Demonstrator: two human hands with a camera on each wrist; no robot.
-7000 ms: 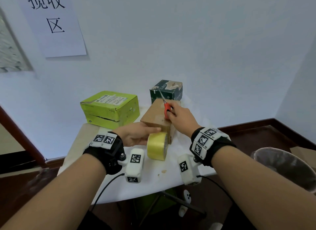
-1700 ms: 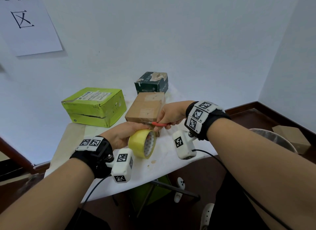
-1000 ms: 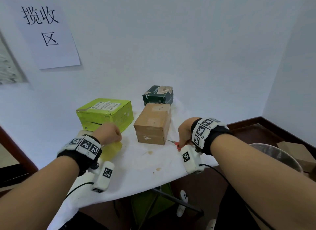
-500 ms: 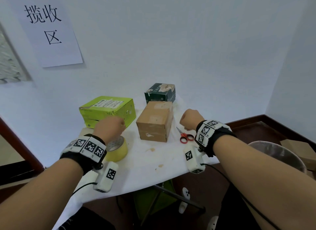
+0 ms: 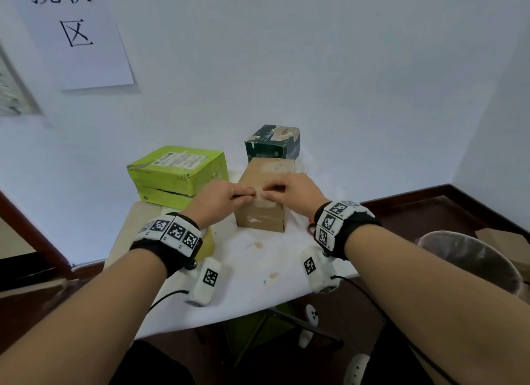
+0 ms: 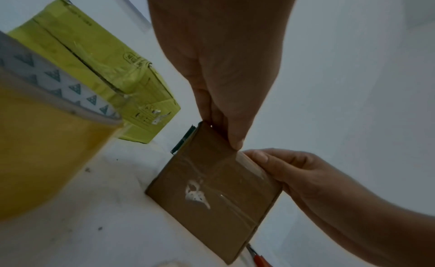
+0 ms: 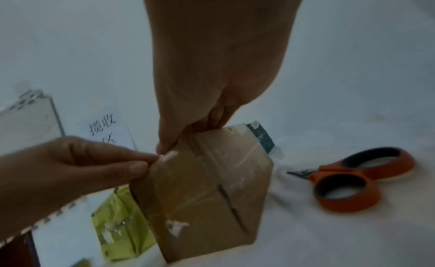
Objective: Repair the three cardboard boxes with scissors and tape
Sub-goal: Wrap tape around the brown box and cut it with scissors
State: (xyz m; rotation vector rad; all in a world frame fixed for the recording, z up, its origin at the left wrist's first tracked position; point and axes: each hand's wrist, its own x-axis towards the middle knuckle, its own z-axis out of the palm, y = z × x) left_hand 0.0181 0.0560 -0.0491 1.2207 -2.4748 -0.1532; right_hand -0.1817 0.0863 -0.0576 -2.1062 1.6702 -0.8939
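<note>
Our fingers (image 6: 235,140) of both hands press a tape strip (image 5: 262,197) on the top front edge of the brown box (image 5: 262,212). Our left hand (image 5: 218,198) and right hand (image 5: 298,191) reach forward, palms down. We count three boxes, one tape roll (image 6: 47,150) and one pair of scissors (image 7: 353,178) on the desk (image 5: 258,270).

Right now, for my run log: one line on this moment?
left hand: presses tape | right hand: presses tape | brown box: on table | scissors: idle

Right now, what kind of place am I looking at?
Probably a parcel drop-off corner: a wall sign in Chinese characters, labelled boxes like the green box on a small table, with scissors.
</note>
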